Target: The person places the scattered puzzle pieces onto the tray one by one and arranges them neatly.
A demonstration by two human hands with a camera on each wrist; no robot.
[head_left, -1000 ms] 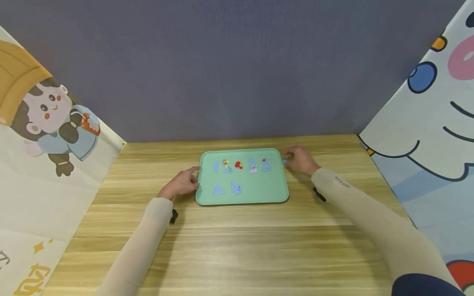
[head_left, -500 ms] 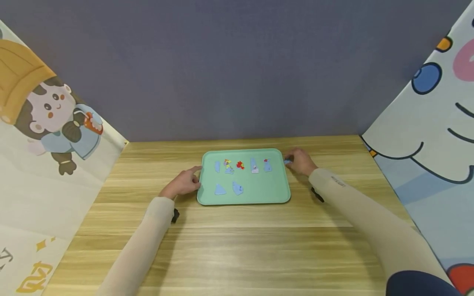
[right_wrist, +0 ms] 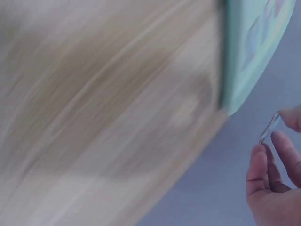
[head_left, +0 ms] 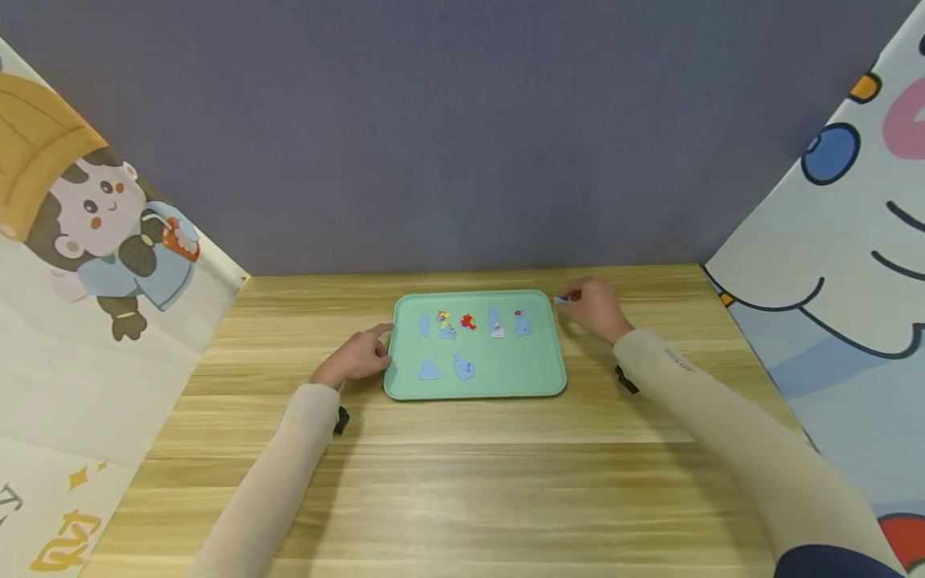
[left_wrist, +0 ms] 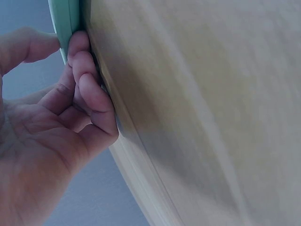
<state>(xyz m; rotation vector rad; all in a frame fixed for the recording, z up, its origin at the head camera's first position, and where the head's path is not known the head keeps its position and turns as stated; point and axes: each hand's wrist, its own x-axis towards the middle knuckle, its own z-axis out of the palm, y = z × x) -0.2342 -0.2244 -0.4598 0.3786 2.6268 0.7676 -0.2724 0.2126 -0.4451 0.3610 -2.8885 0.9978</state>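
Observation:
A green tray [head_left: 511, 369] lies on the wooden table with several flat light-blue puzzle pieces, some printed with small coloured pictures. At its left edge my left hand [head_left: 354, 357] holds the rim; the left wrist view shows the thumb [left_wrist: 30, 46] and curled fingers [left_wrist: 94, 94] at the tray's edge. My right hand [head_left: 595, 309], just beyond the tray's right edge, pinches a small light-blue puzzle piece [head_left: 562, 300] between thumb and fingertips. In the right wrist view that piece [right_wrist: 270, 128] is seen nearly edge-on, raised apart from the tray. Its printed face is hidden.
On the tray, a red piece [head_left: 468, 322] sits in the back row, and a triangular blue piece [head_left: 429, 370] in the front row. A grey wall [head_left: 462, 144] stands behind the table [head_left: 462, 490], with printed cartoon panels at left and right.
My right hand has lifted the puzzle piece slightly and moved a little away from the tray toward the back right. My left hand keeps its place on the tray's left edge.

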